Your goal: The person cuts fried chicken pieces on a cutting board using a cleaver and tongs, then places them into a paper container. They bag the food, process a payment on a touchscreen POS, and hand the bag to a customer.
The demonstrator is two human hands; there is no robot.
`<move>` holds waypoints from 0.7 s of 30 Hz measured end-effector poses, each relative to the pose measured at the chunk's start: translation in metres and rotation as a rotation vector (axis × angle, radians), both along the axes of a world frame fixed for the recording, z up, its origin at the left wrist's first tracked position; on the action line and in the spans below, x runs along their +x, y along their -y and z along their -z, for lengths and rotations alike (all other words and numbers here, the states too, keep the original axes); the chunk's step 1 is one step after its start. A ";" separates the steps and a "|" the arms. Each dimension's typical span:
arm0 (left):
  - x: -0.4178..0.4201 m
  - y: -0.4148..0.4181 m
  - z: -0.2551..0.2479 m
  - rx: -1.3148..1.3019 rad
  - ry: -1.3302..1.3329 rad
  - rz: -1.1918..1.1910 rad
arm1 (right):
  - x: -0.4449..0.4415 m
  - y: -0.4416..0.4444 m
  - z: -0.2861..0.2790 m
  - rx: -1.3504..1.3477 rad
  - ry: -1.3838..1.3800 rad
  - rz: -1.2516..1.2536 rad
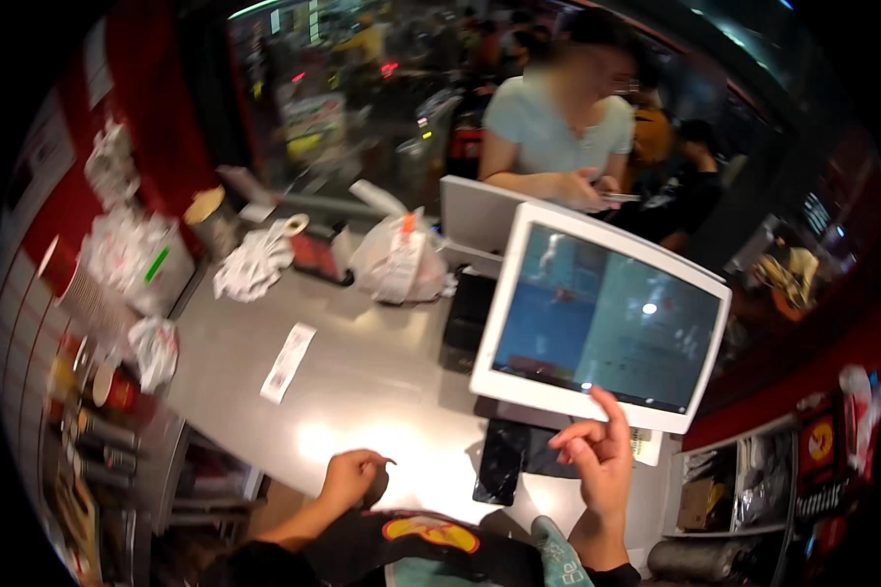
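A white-framed touchscreen terminal (602, 315) stands tilted on the metal counter (235, 367). My right hand (598, 455) is raised at its lower edge, with the index finger extended at the bottom of the screen and the other fingers curled, holding nothing. Below the terminal a black smartphone (499, 462) lies on the counter. My left hand (352, 477) hovers over or rests at the counter's near edge, its fingers loosely curled; no object shows in it. A printed paper slip (288, 363) lies flat on the counter, up and left of that hand.
A tied plastic bag (400, 260) with a label sits at the counter's back. Crumpled white paper or plastic (253, 260), stacked paper cups (92, 301) and more bags (136, 257) line the left. Across the counter stands a person (558, 139) holding a phone. Shelves (734, 477) are at right.
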State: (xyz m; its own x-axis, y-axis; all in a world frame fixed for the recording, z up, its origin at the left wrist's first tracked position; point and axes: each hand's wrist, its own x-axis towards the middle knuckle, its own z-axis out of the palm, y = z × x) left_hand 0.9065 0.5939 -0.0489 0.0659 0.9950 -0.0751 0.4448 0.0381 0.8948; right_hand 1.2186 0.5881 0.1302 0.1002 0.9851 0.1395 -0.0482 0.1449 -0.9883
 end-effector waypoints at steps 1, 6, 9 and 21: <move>0.006 -0.003 -0.025 0.002 -0.050 -0.016 | -0.012 -0.002 -0.011 0.022 0.051 0.003; -0.032 0.004 -0.003 0.119 -0.075 -0.138 | -0.044 0.013 -0.010 0.185 0.096 -0.089; -0.069 0.005 0.023 0.071 -0.043 -0.257 | -0.063 0.009 0.026 -0.103 0.258 -0.350; -0.372 -0.095 0.018 0.338 -0.740 -0.763 | -0.183 -0.013 0.111 -0.294 0.928 -0.742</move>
